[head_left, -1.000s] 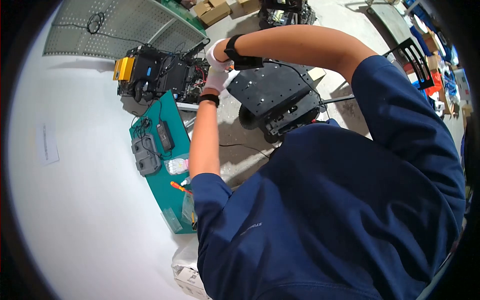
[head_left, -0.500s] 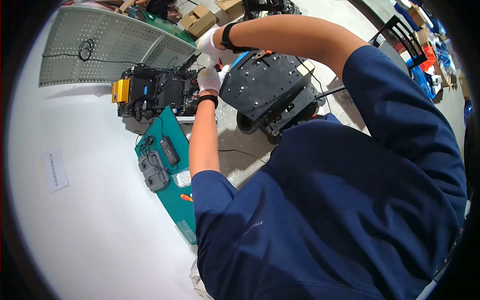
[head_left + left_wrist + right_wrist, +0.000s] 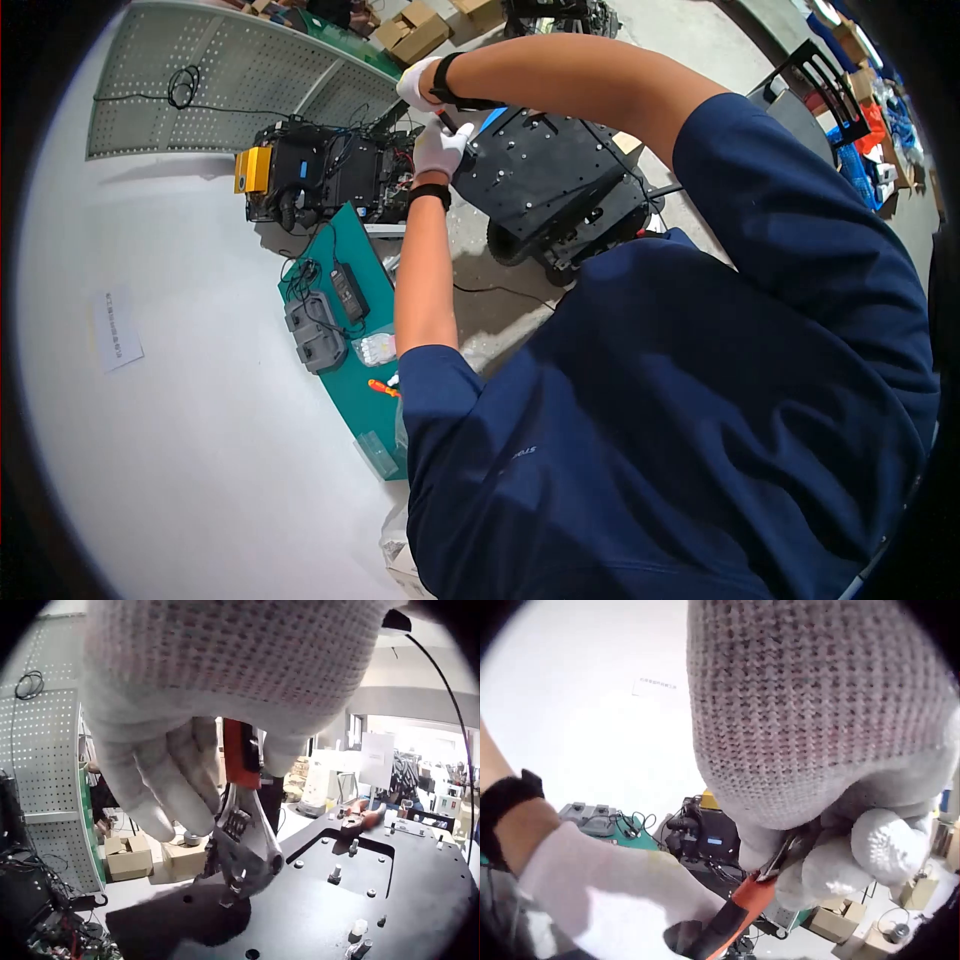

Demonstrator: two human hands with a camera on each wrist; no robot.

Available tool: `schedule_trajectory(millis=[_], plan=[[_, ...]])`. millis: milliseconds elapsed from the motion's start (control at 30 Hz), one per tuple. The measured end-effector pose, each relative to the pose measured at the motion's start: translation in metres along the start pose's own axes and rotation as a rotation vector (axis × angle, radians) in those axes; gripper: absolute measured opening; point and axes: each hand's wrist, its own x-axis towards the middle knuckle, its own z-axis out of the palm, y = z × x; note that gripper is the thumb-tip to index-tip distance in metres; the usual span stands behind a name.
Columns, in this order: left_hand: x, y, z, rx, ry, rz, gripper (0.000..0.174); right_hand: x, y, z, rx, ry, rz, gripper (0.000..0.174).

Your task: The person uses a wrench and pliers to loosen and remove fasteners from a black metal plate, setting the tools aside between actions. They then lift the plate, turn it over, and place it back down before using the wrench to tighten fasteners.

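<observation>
Two white-gloved hands are close together over the corner of a black metal plate [image 3: 545,175] on a wheeled chassis. My left hand [image 3: 438,150] grips an adjustable wrench [image 3: 247,836] with an orange-and-black handle. In the left wrist view the metal wrench head points down, its jaws right at a small bolt near the plate's edge. Slightly farther off, my right hand [image 3: 415,85] has its fingers curled round the other end of the wrench, seen in the right wrist view beyond the orange handle [image 3: 754,896]; part of that end is hidden.
Bolts stand up from the plate, where an orange-handled tool [image 3: 364,820] also lies. Left of the hands is a black machine with a yellow block [image 3: 252,170]. A green table [image 3: 350,400] bears a grey charger [image 3: 315,335]. A perforated panel [image 3: 230,75] and cardboard boxes [image 3: 412,32] are behind.
Both hands were nearly touching a second ago; a small gap with the dark handle now shows between them. The head view has shifted slightly.
</observation>
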Motion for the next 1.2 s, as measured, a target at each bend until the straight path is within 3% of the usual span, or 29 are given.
schedule_trajectory(millis=[67,133,167,200,267,333,400,467,533,567,600,667,700,867,967,1100,1200], plan=[[0.004,-0.012,-0.005,-0.092,-0.055,0.0,0.043,-0.006,-0.005,-0.006,-0.077,0.005,-0.037,0.025],[0.004,-0.027,-0.012,-0.434,-0.021,0.125,0.037,-0.012,-0.013,-0.015,-0.259,0.013,-0.19,0.022],[0.004,-0.032,-0.014,-0.605,-0.06,0.079,0.032,-0.01,-0.015,-0.015,-0.259,0.027,-0.261,0.023],[0.001,-0.031,-0.018,-0.606,-0.053,0.071,0.032,-0.005,-0.019,-0.015,-0.262,0.025,-0.271,0.023],[-0.01,-0.03,-0.025,-0.557,0.051,0.294,0.032,0.004,-0.031,-0.013,-0.363,0.009,-0.442,0.025],[-0.02,-0.03,-0.028,-0.534,0.07,0.266,0.034,0.004,-0.043,-0.013,-0.359,0.01,-0.516,0.029],[-0.024,-0.043,-0.02,-0.299,0.184,0.205,0.038,-0.002,-0.052,-0.014,-0.358,0.007,-0.586,0.033],[-0.035,-0.034,-0.018,-0.228,0.249,0.175,0.037,-0.018,-0.053,-0.017,-0.208,0.038,-0.529,0.04],[-0.034,-0.039,-0.003,-0.237,0.539,0.245,0.035,-0.02,-0.054,-0.011,-0.252,0.038,-0.452,0.05],[-0.035,-0.053,0.012,-0.27,0.465,0.102,0.037,-0.023,-0.054,-0.006,-0.158,0.025,-0.31,0.056],[-0.039,-0.05,0.014,-0.273,0.468,0.104,0.037,-0.025,-0.054,-0.001,-0.063,0.013,-0.164,0.063],[-0.046,-0.035,0.019,-0.32,0.604,-0.015,0.039,-0.038,-0.057,-0.001,-0.012,-0.067,-0.086,0.073],[-0.046,-0.033,0.02,-0.303,0.596,-0.115,0.04,-0.038,-0.053,0.002,0.025,-0.037,-0.082,0.075],[-0.046,-0.032,0.025,-0.333,0.59,-0.091,0.039,-0.053,-0.043,0.008,0.144,0.019,-0.081,0.081],[-0.047,-0.017,0.023,-0.298,0.678,-0.075,0.038,-0.06,-0.041,0.01,0.276,0.09,-0.08,0.086],[-0.049,-0.01,0.022,-0.17,0.602,-0.122,0.037,-0.063,-0.053,0.007,0.314,0.12,-0.09,0.082],[-0.04,-0.04,0.043,-0.032,0.536,-0.16,0.032,-0.065,-0.062,0.008,0.277,0.059,-0.07,0.051]])
